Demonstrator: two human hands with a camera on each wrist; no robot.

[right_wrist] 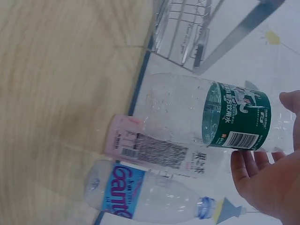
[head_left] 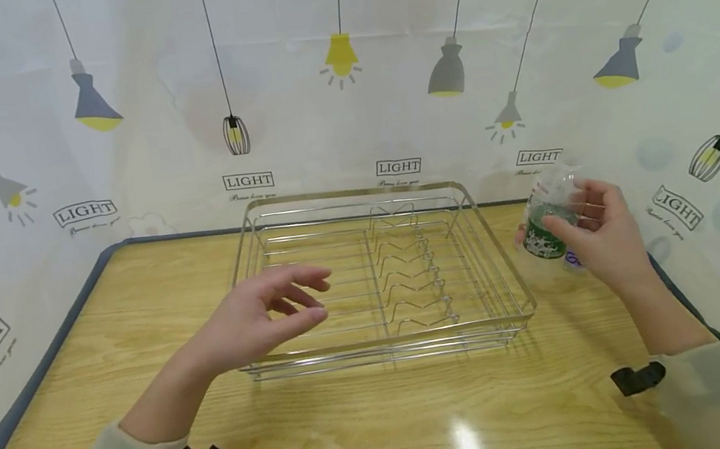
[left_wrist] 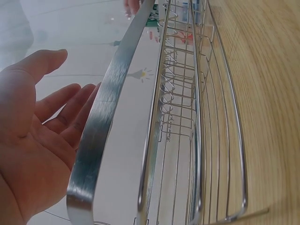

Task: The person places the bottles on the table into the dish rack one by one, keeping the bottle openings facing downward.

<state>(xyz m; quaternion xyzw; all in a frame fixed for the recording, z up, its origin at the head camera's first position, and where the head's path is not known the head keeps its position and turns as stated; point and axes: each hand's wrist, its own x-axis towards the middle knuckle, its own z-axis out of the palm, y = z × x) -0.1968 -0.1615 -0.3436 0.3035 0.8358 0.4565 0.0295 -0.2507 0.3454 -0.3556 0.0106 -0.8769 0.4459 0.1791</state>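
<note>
My right hand [head_left: 602, 235] grips a clear plastic bottle [right_wrist: 178, 110] with a green label round it. In the right wrist view the fingers reach round it just by the label, toward the bottle's upper end. Over the left part of a wire dish rack [head_left: 384, 341], my left hand [head_left: 268, 312] hovers with relaxed, slightly bent fingers and nothing in it. In the left wrist view that hand is beside the rack's flat metal rim [left_wrist: 101, 112]. Behind the held bottle stand a second clear bottle [right_wrist: 154, 194] with a blue and purple label and a pink pack [right_wrist: 154, 152].
The rack stands on a wood-grain table [head_left: 362, 426], with a row of bent wire dividers [head_left: 410, 279] in its right half. A white backdrop [head_left: 285, 96] printed with lamps rises behind and at both sides of the table.
</note>
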